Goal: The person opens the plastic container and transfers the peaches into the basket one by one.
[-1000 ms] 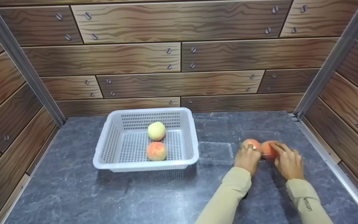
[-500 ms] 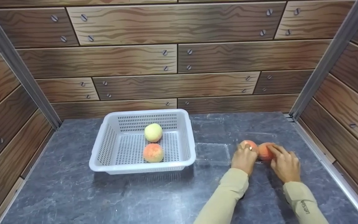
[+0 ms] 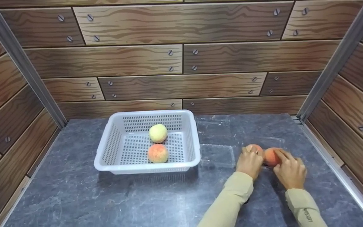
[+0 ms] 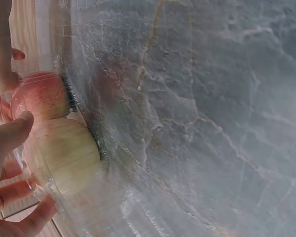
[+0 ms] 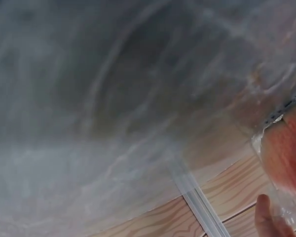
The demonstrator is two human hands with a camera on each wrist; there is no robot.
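Observation:
On the right side of the table, two peaches sit side by side in a clear plastic box: a left peach (image 4: 66, 155) and a redder right peach (image 3: 271, 157). My left hand (image 3: 250, 163) grips the box's left side, its thumb (image 4: 17, 131) and spread fingertips pressing the clear plastic. On the other side, my right hand (image 3: 291, 170) holds the box edge by the redder peach with bent fingers. One fingertip (image 5: 263, 210) shows beside the plastic in the right wrist view; the rest of that hand is out of that frame. Behind the peaches runs a faint clear plastic edge.
A pale plastic basket (image 3: 151, 166) stands left of centre, holding a yellow peach (image 3: 158, 133) and a red-orange peach (image 3: 158, 153). More clear plastic packaging (image 3: 217, 154) lies between basket and hands. Wood-patterned walls (image 3: 181, 56) and a metal rail (image 3: 342, 171) border the dark marbled table.
Both hands and the boxed peaches have shifted slightly toward me. The clear edge behind the peaches now shows more plainly. The basket and its peaches stay in place.

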